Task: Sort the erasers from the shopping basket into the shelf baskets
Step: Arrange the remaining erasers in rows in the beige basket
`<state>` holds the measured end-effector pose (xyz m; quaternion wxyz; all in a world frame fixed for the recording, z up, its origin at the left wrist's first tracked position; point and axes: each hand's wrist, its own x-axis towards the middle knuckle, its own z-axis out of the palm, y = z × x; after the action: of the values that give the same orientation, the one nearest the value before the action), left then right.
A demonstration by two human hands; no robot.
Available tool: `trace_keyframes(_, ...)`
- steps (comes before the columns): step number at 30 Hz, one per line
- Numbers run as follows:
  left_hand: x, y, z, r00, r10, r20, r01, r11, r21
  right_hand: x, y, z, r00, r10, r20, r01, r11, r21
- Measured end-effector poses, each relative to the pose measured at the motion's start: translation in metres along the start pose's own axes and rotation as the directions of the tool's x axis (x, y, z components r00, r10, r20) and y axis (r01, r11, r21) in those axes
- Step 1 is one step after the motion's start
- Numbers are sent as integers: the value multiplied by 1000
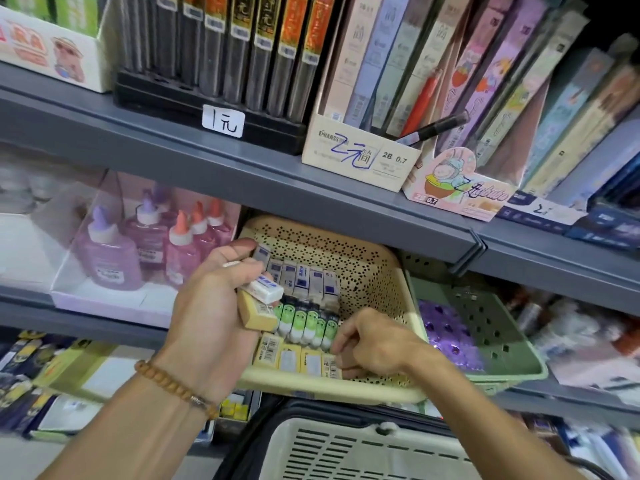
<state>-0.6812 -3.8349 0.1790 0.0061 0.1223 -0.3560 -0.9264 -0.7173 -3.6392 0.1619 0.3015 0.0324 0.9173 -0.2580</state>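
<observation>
A cream perforated shelf basket (374,271) holds three rows of erasers: white-and-blue ones (304,280) at the back, green-and-white ones (310,323) in the middle, yellow ones (294,358) in front. My left hand (214,306) grips a white-and-blue eraser (263,289) and a yellow eraser (256,315) above the basket's left side. My right hand (367,344) reaches into the basket and pinches the rightmost yellow eraser (330,367) in the front row. The white shopping basket (346,452) sits below, its contents out of sight.
A green shelf basket (495,337) with purple items stands right of the cream one. Glue bottles (149,251) in a clear tray stand to the left. The grey shelf (242,174) above carries pencil-lead boxes. More stationery fills the lower shelves.
</observation>
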Motion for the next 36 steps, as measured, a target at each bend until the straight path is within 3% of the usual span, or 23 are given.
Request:
trace_keyframes(2,-2,1,1,1000,24,-7,-24,1000,12,-6,-3,0,998,-29,-49,28,1000,-14)
trace_keyframes(5,-5,1,3,997,69,-22,-68,997,29,-24,-18,-1,956,-205,-207,219,975,46)
trace_keyframes(7,-5,0,6,994,103,-31,-101,994,45,-39,-36,6,941,-315,-125,338,896,289)
trace_keyframes(10,-5,-2,8,993,114,-37,-111,990,86,-49,-59,23,914,-402,-51,386,823,417)
trace_keyframes(13,-5,0,7,993,118,-16,-116,991,68,-46,-67,29,924,-376,-65,350,767,538)
trace_keyframes(17,-5,6,1,994,101,34,-103,994,40,-43,-61,26,960,-271,-62,213,574,790)
trace_keyframes(20,-6,10,-2,994,111,-17,-108,988,115,-37,-49,16,970,-179,-165,230,453,861)
trace_keyframes(24,-8,18,-9,985,138,-106,-110,966,235,-27,-22,-5,955,-103,-279,274,669,691)
trace_keyframes(29,-8,26,-19,981,166,-103,-108,900,422,-18,-15,0,993,-114,-13,110,905,411)
trace_keyframes(33,-8,25,-21,974,204,-101,-128,858,497,-10,-29,18,995,-91,40,75,954,289)
trace_keyframes(36,-9,25,-19,972,211,-105,-134,863,488,-9,-36,21,994,-95,47,76,948,310)
